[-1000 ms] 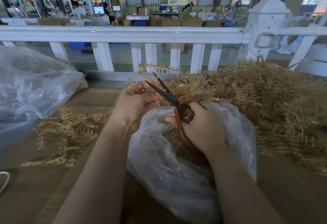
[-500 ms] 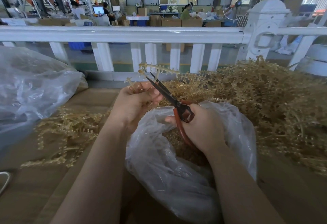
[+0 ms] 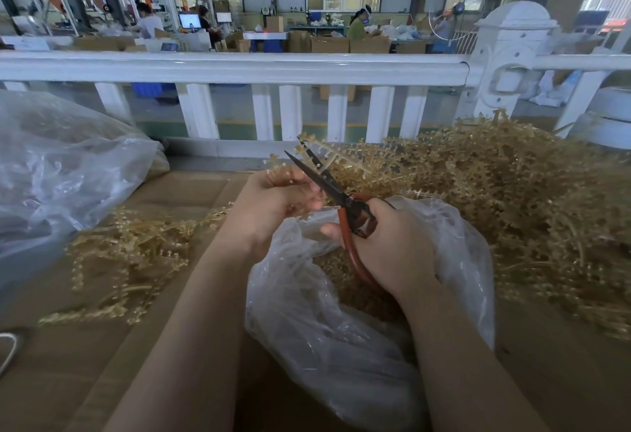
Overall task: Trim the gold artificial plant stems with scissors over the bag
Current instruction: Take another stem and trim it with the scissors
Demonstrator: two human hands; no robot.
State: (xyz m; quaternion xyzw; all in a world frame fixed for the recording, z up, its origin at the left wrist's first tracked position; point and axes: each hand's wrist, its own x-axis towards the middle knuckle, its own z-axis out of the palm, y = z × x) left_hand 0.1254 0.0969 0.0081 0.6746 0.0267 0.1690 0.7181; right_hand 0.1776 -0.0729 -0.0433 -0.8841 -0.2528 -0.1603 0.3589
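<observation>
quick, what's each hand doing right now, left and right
Left hand: holding a gold stem.
Right hand: gripping the scissors, blades open around the stem, above the bag.

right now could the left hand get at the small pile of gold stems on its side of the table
Probably yes, once freed. The small pile lies on the cardboard just outside the left hand, with nothing between them. But that hand grips the gold stem at the scissors.

Right: gold stem heap (image 3: 512, 199) blocks | Left: plastic bag (image 3: 58, 172), loose stems (image 3: 129, 254) | Ahead: white railing (image 3: 239, 68) | Near-left surface (image 3: 68, 370): passable
</observation>
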